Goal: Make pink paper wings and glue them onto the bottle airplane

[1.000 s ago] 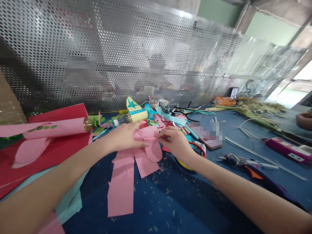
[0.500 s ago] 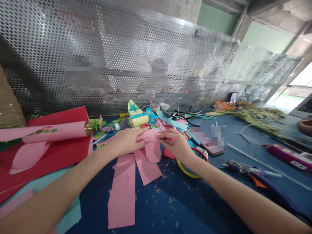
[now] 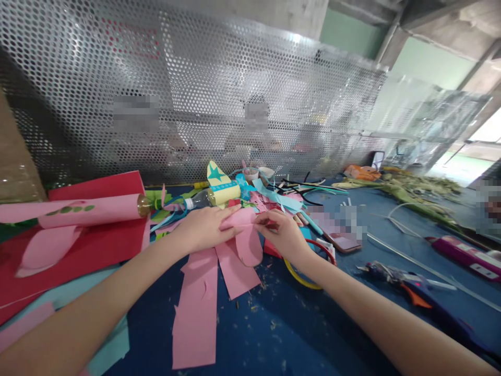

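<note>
Both my hands meet over a pink paper piece [image 3: 247, 237] at the middle of the blue table [image 3: 282, 334]. My left hand [image 3: 205, 227] lies on the paper's left part with fingers closed over its top edge. My right hand [image 3: 282, 233] pinches the same paper's right edge between thumb and fingers. A rounded pink flap hangs down below the hands. Longer pink paper strips [image 3: 198, 308] lie flat on the table beneath them. Just behind my hands lies a plastic bottle [image 3: 213, 194] dressed as a yellow rocket with a teal star.
Red paper sheets [image 3: 97, 235] and a rolled pink tube [image 3: 78, 210] lie at left. A phone [image 3: 344, 240], red and yellow rings [image 3: 309, 279], a glue gun [image 3: 395, 274] and a purple case [image 3: 465, 253] lie at right. A perforated metal screen [image 3: 219, 94] stands behind; people sit beyond it.
My hands have kept hold of the pink paper and shifted only slightly. The paper's top edge has been folded or gathered between them, and the view has dipped a little.
</note>
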The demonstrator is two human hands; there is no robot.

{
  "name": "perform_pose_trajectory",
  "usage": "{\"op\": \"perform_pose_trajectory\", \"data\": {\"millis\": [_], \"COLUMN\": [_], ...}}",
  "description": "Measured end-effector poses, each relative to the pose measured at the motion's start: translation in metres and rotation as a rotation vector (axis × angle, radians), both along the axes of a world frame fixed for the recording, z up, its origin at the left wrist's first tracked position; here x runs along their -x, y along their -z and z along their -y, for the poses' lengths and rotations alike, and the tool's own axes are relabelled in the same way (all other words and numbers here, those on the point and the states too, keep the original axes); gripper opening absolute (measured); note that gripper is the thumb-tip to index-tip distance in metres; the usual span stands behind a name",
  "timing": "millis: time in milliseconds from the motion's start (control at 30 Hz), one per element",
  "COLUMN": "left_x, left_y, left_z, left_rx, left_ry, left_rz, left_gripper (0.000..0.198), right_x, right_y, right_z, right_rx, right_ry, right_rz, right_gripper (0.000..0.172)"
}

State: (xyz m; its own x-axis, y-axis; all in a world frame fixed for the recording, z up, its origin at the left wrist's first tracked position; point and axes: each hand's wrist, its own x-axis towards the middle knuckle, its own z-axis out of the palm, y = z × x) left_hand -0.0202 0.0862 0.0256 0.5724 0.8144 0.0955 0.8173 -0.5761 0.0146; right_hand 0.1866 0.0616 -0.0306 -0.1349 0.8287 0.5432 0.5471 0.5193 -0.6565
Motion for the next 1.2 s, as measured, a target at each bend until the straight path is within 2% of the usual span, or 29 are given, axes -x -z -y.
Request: {"op": "perform_pose_trajectory", "data": {"millis": [200, 367, 767, 967, 1200], "left_x": [0.0035, 0.0043, 0.0060, 0.0019, 0.0039], "left_y": [-0.0007, -0.0027, -0.0009, -0.0039, 0.0036], "left_z": [-0.0013, 0.0001, -0.0031, -0.0007, -0.0026], "left_rx": [0.038, 0.060, 0.108, 0.113, 0.055], "left_ry": [0.016, 0.028, 0.029, 0.018, 0.038], "left_rz": [-0.022, -0.013, 0.020, 0.005, 0.020], "left_gripper": [0.084, 0.081, 0.088, 0.086, 0.075], "right_x": [0.0001, -0.0007, -0.0042, -0.0055, -0.0034], "right_y": [-0.0012, -0.0001, -0.0052, -0.0049, -0.0023], "right_z": [0.0013, 0.0024, 0.0026, 0.0029, 0.0046], "right_rx": [-0.024, -0.054, -0.147, -0.159, -0.137], "right_ry": [-0.010, -0.035, -0.072, -0.072, -0.038], "right_rz": [0.006, 0.034, 0.164, 0.197, 0.197], "right_gripper": [0.010, 0.014, 0.018, 0.017, 0.015]}}
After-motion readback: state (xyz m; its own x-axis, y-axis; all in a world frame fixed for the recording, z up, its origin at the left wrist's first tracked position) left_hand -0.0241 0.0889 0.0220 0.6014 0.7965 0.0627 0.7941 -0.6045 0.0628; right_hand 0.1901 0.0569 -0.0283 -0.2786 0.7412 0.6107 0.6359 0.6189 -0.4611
